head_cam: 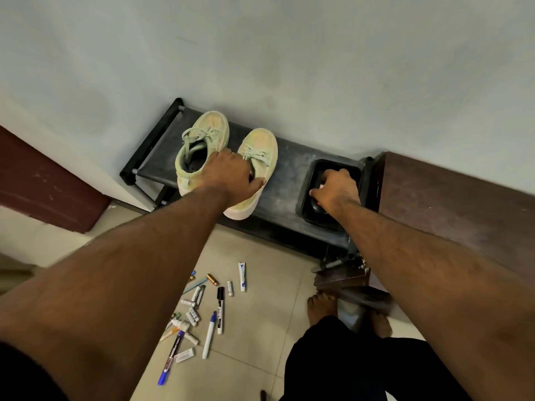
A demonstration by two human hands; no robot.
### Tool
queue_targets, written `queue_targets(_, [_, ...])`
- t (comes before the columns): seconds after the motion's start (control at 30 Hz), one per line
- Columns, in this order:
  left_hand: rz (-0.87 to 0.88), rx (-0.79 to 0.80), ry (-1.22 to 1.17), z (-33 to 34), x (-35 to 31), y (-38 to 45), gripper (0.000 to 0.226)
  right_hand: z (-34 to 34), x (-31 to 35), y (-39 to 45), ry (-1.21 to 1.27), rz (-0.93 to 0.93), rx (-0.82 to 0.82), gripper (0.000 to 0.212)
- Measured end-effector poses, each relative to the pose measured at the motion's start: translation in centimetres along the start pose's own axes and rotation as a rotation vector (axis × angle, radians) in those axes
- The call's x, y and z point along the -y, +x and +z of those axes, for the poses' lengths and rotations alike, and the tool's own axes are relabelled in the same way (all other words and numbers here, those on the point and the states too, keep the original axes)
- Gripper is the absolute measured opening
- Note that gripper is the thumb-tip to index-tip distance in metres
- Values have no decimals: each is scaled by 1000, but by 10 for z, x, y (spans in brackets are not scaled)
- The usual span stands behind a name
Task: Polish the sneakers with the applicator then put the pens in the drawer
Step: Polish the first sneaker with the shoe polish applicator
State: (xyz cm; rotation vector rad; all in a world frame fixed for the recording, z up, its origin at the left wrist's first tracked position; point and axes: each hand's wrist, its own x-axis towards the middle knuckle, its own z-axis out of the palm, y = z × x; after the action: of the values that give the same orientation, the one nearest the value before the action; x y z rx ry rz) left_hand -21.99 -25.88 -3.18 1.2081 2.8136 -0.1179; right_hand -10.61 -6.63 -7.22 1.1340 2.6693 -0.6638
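Pale green canvas was under your left hand (231,176): it gripped the right sneaker (254,166) at its collar, fingers inside the opening and the thumb pressed along the outer side. The left sneaker (202,140) stood just beside it, touching or nearly so, laces loose, both toes pointing at the wall (260,53).

Your right hand (335,186) reached into the black tray (309,180) at the right end of the surface (286,175), fingers curled around a dark applicator (316,208), of which only the rounded end showed below your palm. A small red-and-white patch showed at your fingers; you could not tell what it was.

The dark surface stood against the wall, a brown cabinet (448,204) just to its right.

On the tiled floor (260,328) below, the pens (215,322) lay scattered with batteries (194,305) and a small white tube (242,276), well apart from the sneakers. Your bare feet (321,308) stood to the right of that litter, near a brown wooden piece, perhaps the drawer, though you could not be sure.
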Motion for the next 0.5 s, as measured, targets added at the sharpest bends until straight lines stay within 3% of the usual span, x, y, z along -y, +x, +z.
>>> queue_targets(0.3, [37,57,96,20,-4,-2,48,8,5,7,-70,44,-46,43])
queue_targets(0.5, [9,119,92,13,-6,1,38,10,7,9,23,85,-40,47])
